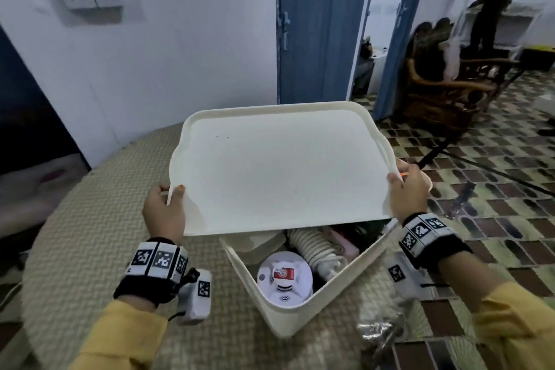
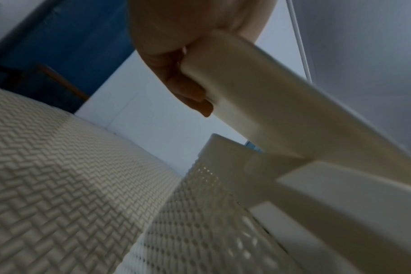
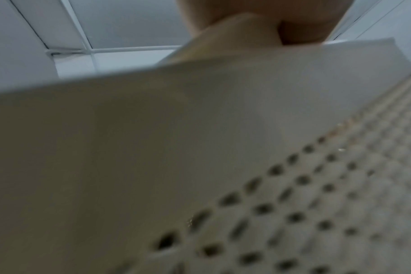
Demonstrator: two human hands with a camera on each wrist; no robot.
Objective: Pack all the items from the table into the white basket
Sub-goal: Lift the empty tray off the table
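Observation:
A white basket (image 1: pixel 292 314) with perforated walls (image 2: pixel 200 222) stands on the woven table. Inside I see a round white device with a red label (image 1: pixel 283 276), a coiled white cable (image 1: pixel 315 249) and a pinkish item, partly hidden. Both hands hold a flat white lid (image 1: pixel 279 165) tilted above the basket, covering its far part. My left hand (image 1: pixel 163 207) grips the lid's left edge (image 2: pixel 223 77), thumb on top and fingers (image 2: pixel 190 96) underneath. My right hand (image 1: pixel 410 186) grips the right edge the same way. In the right wrist view the lid's underside (image 3: pixel 200 111) fills the frame.
The round table's woven mat (image 1: pixel 105 219) spreads to the left and front. A crumpled silvery wrapper (image 1: pixel 378 330) lies near the basket's right corner. Beyond the table are a wall, a blue door (image 1: pixel 318 24), wooden chairs (image 1: pixel 444 90) and a tiled floor.

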